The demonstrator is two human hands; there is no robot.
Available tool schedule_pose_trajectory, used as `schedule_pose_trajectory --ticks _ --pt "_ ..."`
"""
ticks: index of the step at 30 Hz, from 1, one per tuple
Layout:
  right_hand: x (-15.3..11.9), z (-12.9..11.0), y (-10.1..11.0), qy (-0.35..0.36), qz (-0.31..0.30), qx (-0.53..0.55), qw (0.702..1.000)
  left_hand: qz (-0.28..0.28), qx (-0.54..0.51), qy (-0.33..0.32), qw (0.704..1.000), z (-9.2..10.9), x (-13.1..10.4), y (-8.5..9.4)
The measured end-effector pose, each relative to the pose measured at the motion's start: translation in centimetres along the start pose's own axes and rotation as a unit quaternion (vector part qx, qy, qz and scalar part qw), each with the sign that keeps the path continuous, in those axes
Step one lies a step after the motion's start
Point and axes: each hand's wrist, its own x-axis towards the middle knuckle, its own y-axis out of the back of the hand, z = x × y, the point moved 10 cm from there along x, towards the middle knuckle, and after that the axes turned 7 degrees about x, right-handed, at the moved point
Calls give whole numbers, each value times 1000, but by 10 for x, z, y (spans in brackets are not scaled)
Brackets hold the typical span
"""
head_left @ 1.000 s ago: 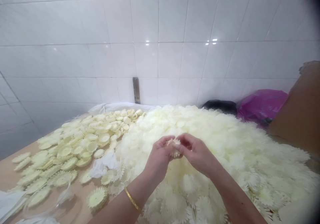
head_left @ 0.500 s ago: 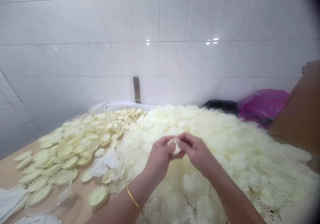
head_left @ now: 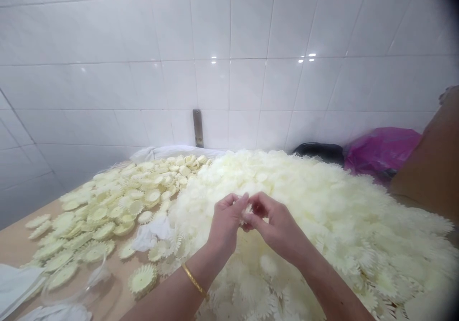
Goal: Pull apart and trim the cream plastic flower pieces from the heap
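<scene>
Over a big heap of loose pale cream petal discs with toothed edges (head_left: 308, 201), my two hands meet at chest height. My left hand (head_left: 225, 221) is closed, its thumb and fingers pinching a small cream toothed-edge petal piece (head_left: 247, 209). From the other side my right hand (head_left: 274, 221) grips the same piece between thumb and fingers. Most of the piece is hidden by the fingers. A gold bangle (head_left: 194, 281) circles my left wrist.
Stacks of pale yellow toothed discs (head_left: 103, 214) cover the table (head_left: 14, 239) on the left. Crumpled white tissue (head_left: 152, 232) lies by them. A black object (head_left: 319, 152), a magenta plastic bag (head_left: 382, 148) and a brown panel (head_left: 425, 168) stand at the right, before a tiled wall (head_left: 247, 84).
My fingers have closed further over the petal piece, so less of it shows. My left thumb has lifted, and my right thumb now lies across the front. The view has shifted slightly.
</scene>
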Motion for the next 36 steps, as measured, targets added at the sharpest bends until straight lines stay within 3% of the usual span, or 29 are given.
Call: schedule_pose_trajectory --ticks 7,12,16,19,22,28,36 --pt "-3 -9 7 54 82 -158 983 -9 14 0 1000 -5 3 -1" --pt "-3 -14 -3 99 75 -210 970 8 18 21 1000 -3 1 1" --pt "-1 -12 6 105 106 -229 962 -40 -53 62 996 -6 -4 -13" --pt "3 -5 21 78 124 -150 978 -85 -87 53 991 -3 -6 -24" --pt "8 10 29 14 109 15 994 -74 -68 54 993 -5 -5 -21" --pt "10 32 33 -65 110 252 959 -78 -15 41 996 -5 -5 -20" --pt "9 51 49 -63 207 252 943 -79 -4 48 996 -5 -10 -24"
